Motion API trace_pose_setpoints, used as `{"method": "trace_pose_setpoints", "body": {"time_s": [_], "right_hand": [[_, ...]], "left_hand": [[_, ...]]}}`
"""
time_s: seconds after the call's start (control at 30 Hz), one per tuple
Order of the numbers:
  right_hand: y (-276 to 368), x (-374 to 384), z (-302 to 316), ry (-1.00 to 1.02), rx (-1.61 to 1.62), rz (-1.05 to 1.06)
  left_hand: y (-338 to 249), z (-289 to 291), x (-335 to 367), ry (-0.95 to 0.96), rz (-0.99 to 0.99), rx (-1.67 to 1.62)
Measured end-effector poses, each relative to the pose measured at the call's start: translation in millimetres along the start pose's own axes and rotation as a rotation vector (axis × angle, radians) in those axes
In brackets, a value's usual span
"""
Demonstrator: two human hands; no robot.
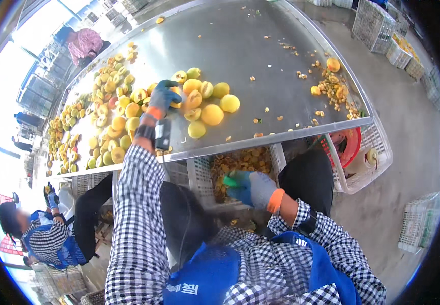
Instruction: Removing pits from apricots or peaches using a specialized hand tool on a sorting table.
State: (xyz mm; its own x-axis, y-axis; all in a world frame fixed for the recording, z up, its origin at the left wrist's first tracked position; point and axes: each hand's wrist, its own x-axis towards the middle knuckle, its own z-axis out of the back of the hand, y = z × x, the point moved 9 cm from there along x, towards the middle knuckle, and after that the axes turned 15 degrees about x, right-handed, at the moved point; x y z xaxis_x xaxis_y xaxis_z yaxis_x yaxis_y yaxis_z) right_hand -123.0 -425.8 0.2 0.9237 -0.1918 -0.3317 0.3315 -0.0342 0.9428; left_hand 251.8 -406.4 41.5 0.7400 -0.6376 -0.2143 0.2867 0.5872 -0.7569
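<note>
Over the metal table my left hand (165,95), in a dark blue-grey glove, curls around a yellow peach (177,98) at the edge of the fruit pile. Whole and halved yellow peaches (212,115) lie just right of it. Below the table edge, my right hand (255,188), gloved in blue and grey, is closed on a small green tool (229,181); only its green end shows, so its kind is hidden. Beneath that hand sits a white crate (198,179) with brownish-yellow fruit scraps (248,161) in it.
The table's raised metal rim (281,135) runs between my hands. Many halved peaches (110,84) cover its left side; scraps and pits (335,92) lie at right. A white basket (377,152) holds a red basin (351,147). Co-workers sit at far left (52,234) and across (85,44).
</note>
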Motion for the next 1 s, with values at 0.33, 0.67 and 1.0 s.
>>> {"method": "trace_pose_setpoints", "body": {"time_s": [0.33, 0.67, 1.0], "right_hand": [[111, -18, -5, -0.219, -0.23, 0.627], [113, -56, -42, -0.15, -0.443, 0.597], [114, -45, -80, 0.015, -0.794, 0.529]], "left_hand": [[-48, -60, -211, 0.022, -0.278, -0.865], [-89, -45, -320, -0.48, -0.638, 0.216], [-58, -31, -334, -0.383, -0.629, 0.037]]}}
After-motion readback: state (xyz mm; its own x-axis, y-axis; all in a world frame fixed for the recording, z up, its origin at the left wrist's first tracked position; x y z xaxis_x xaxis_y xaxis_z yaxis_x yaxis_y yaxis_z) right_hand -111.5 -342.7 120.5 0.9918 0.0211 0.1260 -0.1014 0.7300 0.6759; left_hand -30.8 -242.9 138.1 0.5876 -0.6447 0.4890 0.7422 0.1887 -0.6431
